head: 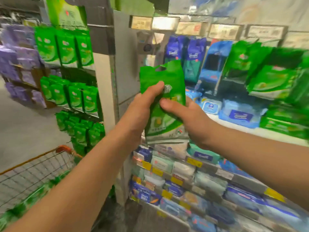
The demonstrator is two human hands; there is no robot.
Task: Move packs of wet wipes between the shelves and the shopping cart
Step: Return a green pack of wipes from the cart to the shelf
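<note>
Both hands hold one green pack (164,91) upright: left hand (140,111) grips its left edge, right hand (187,118) its right, near the shelf (234,124).

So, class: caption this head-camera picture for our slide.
Both hands, left and right, hold a green wipes pack before the shelves.

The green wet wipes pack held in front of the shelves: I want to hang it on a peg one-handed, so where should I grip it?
Probably the lower half of the green wet wipes pack, pinched from one side edge. It is flat and upright, and its hang hole sits at the top, so a low side grip leaves the hole free. Both hands, left and right, already hold it there.
</note>
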